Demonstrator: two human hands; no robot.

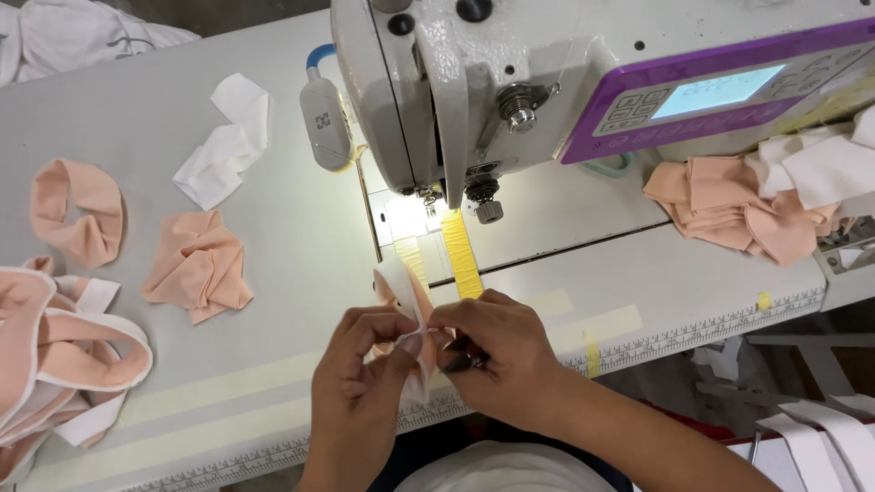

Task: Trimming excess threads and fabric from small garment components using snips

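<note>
My left hand (360, 364) and my right hand (492, 351) meet at the front edge of the sewing table (301, 228). Together they pinch a small peach fabric piece with white trim (407, 296), which curls up between my fingertips. My right hand also seems to hold a small dark tool (460, 357), mostly hidden by my fingers. The piece lies just in front of the needle and presser foot (428, 196) of the white sewing machine (547, 73).
Peach fabric pieces (196, 264) and a peach loop (77, 210) lie at left, with a white strip (223, 141) behind. A trimmed peach pile (55, 364) sits at the left edge, another pile (756, 196) at right. Yellow tape (463, 255) marks the bed.
</note>
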